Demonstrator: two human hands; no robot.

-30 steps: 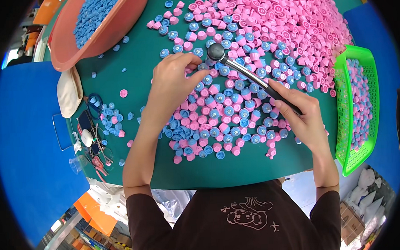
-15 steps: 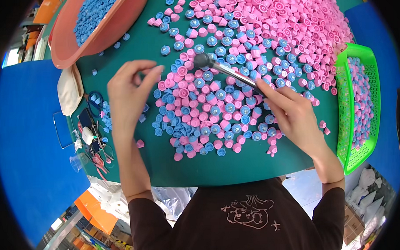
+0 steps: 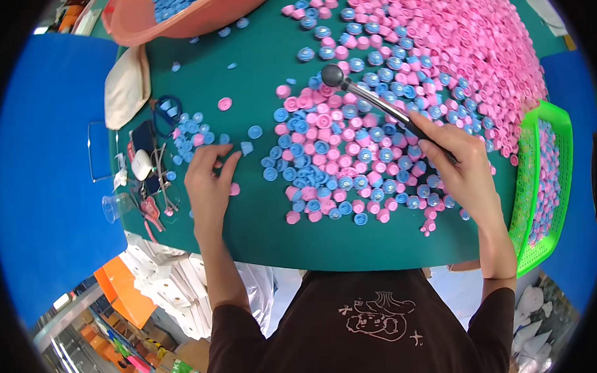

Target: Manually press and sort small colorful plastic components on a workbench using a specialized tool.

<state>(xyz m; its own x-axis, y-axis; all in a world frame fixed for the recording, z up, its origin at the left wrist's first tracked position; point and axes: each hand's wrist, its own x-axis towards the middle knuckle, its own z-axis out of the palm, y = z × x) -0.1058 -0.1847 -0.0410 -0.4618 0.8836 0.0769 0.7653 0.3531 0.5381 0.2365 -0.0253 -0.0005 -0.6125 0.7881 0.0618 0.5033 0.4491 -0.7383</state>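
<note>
Your right hand [image 3: 461,164] grips a round-headed tool [image 3: 378,103]; your left hand [image 3: 210,180], fingers narrowly parted, is just beside a blue piece [image 3: 246,148]

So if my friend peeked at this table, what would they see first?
Probably the big heap of little pink cups at the upper right. Then maybe the bright green basket on the right, holding pink and blue pieces, and the round-headed black tool in the right hand.

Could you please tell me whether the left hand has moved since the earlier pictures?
Yes: judged against the white rounded object lying at the left, the left hand has moved leftward and down in the picture.
</note>
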